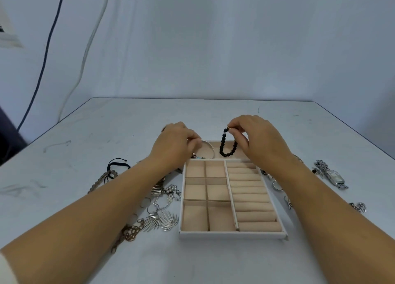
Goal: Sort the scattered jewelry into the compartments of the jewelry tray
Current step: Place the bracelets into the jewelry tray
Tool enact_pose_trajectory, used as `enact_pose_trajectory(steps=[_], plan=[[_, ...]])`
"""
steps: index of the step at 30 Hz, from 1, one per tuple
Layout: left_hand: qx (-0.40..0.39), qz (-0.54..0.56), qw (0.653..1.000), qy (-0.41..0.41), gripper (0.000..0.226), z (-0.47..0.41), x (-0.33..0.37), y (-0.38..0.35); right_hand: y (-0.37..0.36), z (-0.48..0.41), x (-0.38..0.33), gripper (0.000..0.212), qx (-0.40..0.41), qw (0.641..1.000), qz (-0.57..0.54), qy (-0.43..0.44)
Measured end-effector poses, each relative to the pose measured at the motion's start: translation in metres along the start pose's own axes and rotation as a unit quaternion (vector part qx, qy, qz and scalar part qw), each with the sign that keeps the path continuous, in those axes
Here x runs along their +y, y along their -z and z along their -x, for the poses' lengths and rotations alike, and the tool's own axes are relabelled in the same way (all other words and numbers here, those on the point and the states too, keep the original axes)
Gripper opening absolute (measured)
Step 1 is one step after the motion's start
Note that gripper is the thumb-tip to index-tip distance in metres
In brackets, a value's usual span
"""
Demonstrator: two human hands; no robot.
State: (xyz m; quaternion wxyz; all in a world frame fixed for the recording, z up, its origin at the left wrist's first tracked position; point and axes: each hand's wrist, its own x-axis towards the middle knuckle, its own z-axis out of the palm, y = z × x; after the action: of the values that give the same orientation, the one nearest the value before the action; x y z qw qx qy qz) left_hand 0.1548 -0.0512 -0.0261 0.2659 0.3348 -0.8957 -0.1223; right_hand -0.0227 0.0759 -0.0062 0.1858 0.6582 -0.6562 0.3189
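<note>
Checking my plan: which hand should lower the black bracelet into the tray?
The right hand: it pinches the bracelet above the far compartment of the tray; the left hand holds the bangle.

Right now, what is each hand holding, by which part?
Right hand pinches the black bead bracelet at its top; left hand meets the silver bangle at its rim, grip unclear.

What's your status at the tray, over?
Left hand grips silver bangle in far compartment of tray. Right hand pinches black bead bracelet, dangling over same compartment. Nothing in the way.
</note>
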Motion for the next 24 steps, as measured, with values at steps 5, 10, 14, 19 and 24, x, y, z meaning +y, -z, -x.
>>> enact_pose_trajectory(steps=[5, 10, 14, 19, 24], plan=[[-0.052, -0.024, 0.997, -0.046, 0.031, 0.003, -0.005, 0.006, -0.003, 0.0, 0.004, 0.013, -0.006, 1.0, -0.01, -0.009], [-0.174, -0.153, 0.968, -0.094, 0.08, 0.018, -0.005, 0.015, -0.006, -0.001, 0.003, 0.014, -0.005, 1.0, -0.009, -0.001], [-0.236, -0.068, 0.968, -0.041, 0.072, 0.035, 0.002, 0.021, -0.008, 0.0, 0.0, 0.014, -0.004, 1.0, -0.007, 0.009], [-0.16, 0.0, 0.986, -0.042, 0.072, 0.06, 0.005, 0.037, -0.007, 0.0, -0.003, 0.014, 0.002, 1.0, -0.018, 0.013], [-0.124, -0.016, 0.99, -0.069, 0.075, 0.079, 0.0, 0.031, -0.006, -0.004, -0.012, 0.014, 0.013, 0.999, -0.026, 0.026]])
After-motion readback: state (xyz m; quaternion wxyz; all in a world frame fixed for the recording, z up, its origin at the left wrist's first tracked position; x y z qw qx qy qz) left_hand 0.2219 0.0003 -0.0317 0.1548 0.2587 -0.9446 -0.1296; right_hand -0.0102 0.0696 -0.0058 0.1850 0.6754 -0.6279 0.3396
